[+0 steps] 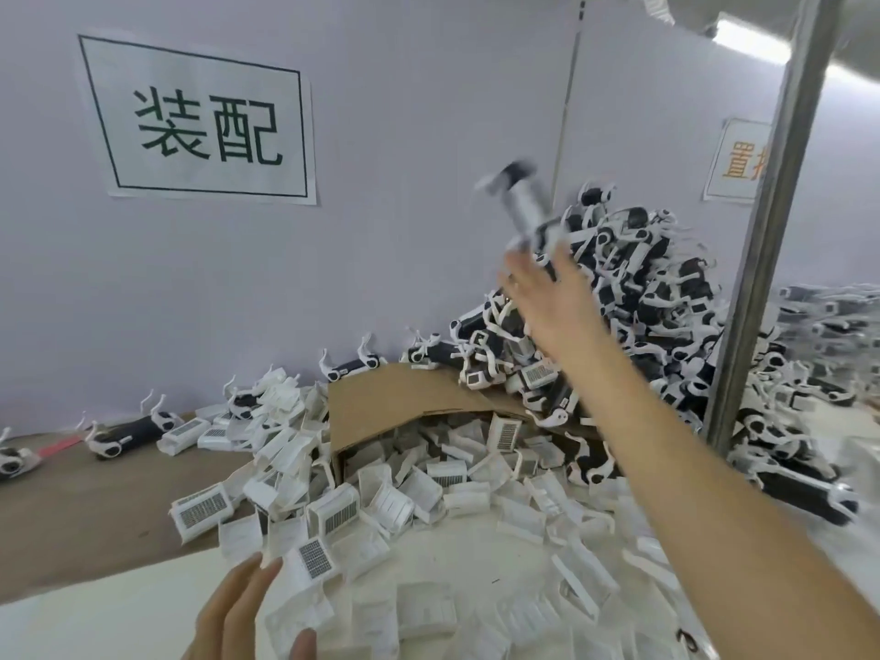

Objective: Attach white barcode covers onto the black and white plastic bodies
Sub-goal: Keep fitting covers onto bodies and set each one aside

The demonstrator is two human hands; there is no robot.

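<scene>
My right hand (552, 297) is raised over the table with straight fingers. Just above its fingertips a blurred black and white body (524, 202) with a white cover on it hangs in the air, apart from the palm. Behind it rises a tall pile of black and white bodies (657, 288). My left hand (247, 612) hovers low at the front with relaxed fingers, holding nothing, beside a white barcode cover (314, 559). Several loose white barcode covers (428, 507) lie spread across the table in front of me.
An open cardboard box (381, 412) lies on its side, with covers spilling out. A few bodies (124, 433) lie along the wall at left. A metal post (762, 259) stands at right. Paper signs hang on the wall (381, 111).
</scene>
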